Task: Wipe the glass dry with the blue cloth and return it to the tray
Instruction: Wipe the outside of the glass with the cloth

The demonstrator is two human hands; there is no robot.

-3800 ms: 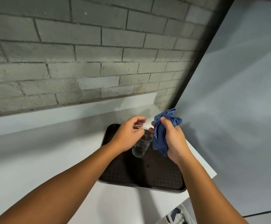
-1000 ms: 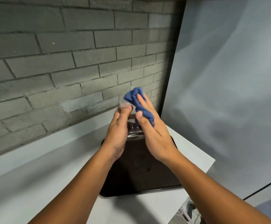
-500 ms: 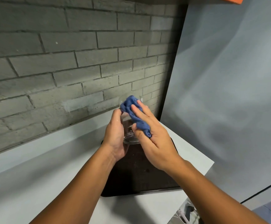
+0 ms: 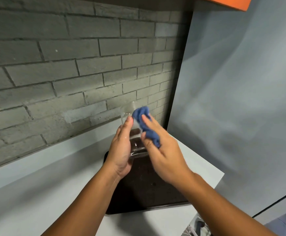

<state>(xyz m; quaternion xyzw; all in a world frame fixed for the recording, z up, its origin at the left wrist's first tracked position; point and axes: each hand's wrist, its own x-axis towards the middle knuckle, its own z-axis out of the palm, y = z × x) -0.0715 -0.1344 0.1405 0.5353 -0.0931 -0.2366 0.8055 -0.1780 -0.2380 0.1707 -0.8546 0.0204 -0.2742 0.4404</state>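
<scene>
The left hand [image 4: 121, 150] grasps the glass [image 4: 136, 149] from its 9 o'clock side, thumb laid up the near wall. It holds the glass tilted in the air over the 12 o'clock end of the dark tray [image 4: 147, 193], touching nothing below. At the glass's 3 o'clock side the blue cloth [image 4: 144, 123] is bunched against the wall near the rim. The right hand [image 4: 164, 155] pinches it between thumb and outstretched fingers and presses it on. From where I stand, the worry is the one-sided hold. The left palm looks damp, and a hard rub from the right could twist the slick glass out of it and down onto the tray or the white counter [image 4: 36, 193]. A loose pinch could also let the cloth slide off. Setting the glass down blind under the forearms could catch the tray's raised edge. The glass looks to hold no liquid, though I cannot make out droplets or whether the cloth reaches inside. The tray shows only a few dark specks on its textured floor, with some of it hidden beneath the arms.
</scene>
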